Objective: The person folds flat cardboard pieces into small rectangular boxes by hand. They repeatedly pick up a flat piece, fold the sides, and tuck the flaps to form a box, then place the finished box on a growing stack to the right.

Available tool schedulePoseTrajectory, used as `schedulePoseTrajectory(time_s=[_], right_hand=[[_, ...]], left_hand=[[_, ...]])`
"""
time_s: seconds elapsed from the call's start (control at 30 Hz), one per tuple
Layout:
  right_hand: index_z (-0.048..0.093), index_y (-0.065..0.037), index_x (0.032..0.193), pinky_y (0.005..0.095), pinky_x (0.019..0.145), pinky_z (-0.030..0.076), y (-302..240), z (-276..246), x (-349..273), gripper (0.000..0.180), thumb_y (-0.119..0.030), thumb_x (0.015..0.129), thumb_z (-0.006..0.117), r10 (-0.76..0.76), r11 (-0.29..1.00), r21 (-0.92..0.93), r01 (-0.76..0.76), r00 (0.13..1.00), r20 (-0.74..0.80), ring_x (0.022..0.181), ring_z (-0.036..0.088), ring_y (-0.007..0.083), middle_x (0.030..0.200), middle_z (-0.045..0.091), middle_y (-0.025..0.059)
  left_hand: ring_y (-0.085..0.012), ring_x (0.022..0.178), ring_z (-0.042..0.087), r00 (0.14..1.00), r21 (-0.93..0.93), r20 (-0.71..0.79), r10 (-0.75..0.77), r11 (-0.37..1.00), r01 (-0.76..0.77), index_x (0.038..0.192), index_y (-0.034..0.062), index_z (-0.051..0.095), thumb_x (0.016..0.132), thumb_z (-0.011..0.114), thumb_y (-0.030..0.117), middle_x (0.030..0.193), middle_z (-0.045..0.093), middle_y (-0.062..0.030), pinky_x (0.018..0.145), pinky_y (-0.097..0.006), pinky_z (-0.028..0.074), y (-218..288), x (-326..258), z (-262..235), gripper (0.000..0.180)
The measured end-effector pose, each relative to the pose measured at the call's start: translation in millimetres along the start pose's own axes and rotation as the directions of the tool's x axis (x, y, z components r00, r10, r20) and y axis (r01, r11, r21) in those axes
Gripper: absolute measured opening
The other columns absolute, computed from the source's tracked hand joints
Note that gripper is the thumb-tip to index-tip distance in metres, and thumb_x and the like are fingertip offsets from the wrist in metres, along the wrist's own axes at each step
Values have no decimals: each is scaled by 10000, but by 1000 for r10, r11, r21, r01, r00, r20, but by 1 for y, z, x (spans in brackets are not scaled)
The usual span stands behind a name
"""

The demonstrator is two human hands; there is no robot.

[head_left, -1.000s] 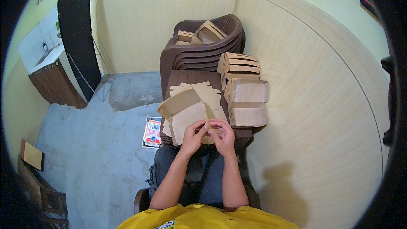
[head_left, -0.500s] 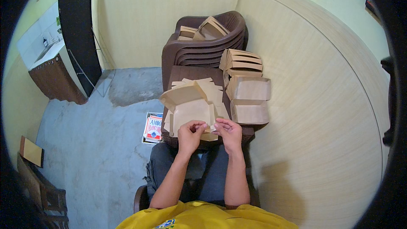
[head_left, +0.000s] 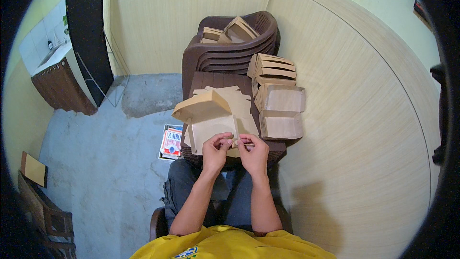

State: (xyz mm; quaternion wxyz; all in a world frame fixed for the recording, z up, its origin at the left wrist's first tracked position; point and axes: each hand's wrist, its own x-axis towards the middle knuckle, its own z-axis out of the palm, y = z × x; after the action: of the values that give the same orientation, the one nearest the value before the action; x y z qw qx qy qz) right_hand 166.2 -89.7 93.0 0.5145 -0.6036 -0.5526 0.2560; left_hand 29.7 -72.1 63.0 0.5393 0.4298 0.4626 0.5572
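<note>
A brown cardboard box (head_left: 211,125) with its lid raised lies before me on a stack of flat cardboard blanks (head_left: 232,100). At its near right corner my left hand (head_left: 217,147) pinches the near wall. My right hand (head_left: 251,148) closes on the right side of that same corner, its fingertips almost meeting those of the left. The fingers cover the corner's flaps. Under the blanks is the seat of a stack of brown plastic chairs (head_left: 231,50).
Formed boxes (head_left: 239,31) sit on the chair stack's top seat. Nested boxes (head_left: 283,110) stand along its right side, beside the panelled wall (head_left: 354,115). A crate with a printed packet (head_left: 171,142) is on the floor at left. A sink counter (head_left: 52,60) stands farther left.
The box's lid has tipped farther left and its right wall now stands more upright. My right hand has moved slightly left, closer to my left hand at the corner.
</note>
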Motion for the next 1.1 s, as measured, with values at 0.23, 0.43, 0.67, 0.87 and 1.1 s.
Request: schedulePoseTrajectory(time_s=[0.23,0.43,0.67,0.87,1.1], right_hand=[[785,49,1100,321,752,633,-3,-3,4,184,-39,939,795,18,1000,-26,-17,999,41,848,746,141,941,802,127],[785,34,1064,326,740,631,-14,-5,6,173,-42,910,806,24,993,-116,-17,998,57,839,746,130,925,799,122],[788,17,1048,298,712,602,2,-8,15,167,11,883,809,53,999,-15,-52,994,97,842,726,121,904,774,71],[785,33,1054,277,751,597,2,-5,15,189,63,869,805,80,993,69,-93,982,169,881,697,108,899,744,58],[778,55,1052,294,856,618,13,6,13,174,60,890,842,69,975,188,-114,970,233,955,726,135,1013,777,100]], left_hand=[[-108,887,701,994,44,-66,88,995,-85,1208,-12,751,1009,730,-11,939,781,-71,864,-280,550,0,-6,5,201],[-111,914,707,988,78,-93,124,990,-117,1201,2,753,1014,730,9,983,794,-69,872,-288,555,0,-10,9,189],[-117,954,711,992,22,4,123,992,-123,1251,7,728,1013,697,-40,1024,782,-84,888,-281,562,-5,-10,3,244],[-158,986,733,995,-40,95,25,999,-21,1259,-9,673,979,684,-119,1075,749,-102,918,-296,601,-7,0,-4,301],[-166,1011,731,999,-133,50,15,991,-9,1197,7,684,924,762,-109,1085,757,-89,897,-293,603,-13,10,-9,307]])
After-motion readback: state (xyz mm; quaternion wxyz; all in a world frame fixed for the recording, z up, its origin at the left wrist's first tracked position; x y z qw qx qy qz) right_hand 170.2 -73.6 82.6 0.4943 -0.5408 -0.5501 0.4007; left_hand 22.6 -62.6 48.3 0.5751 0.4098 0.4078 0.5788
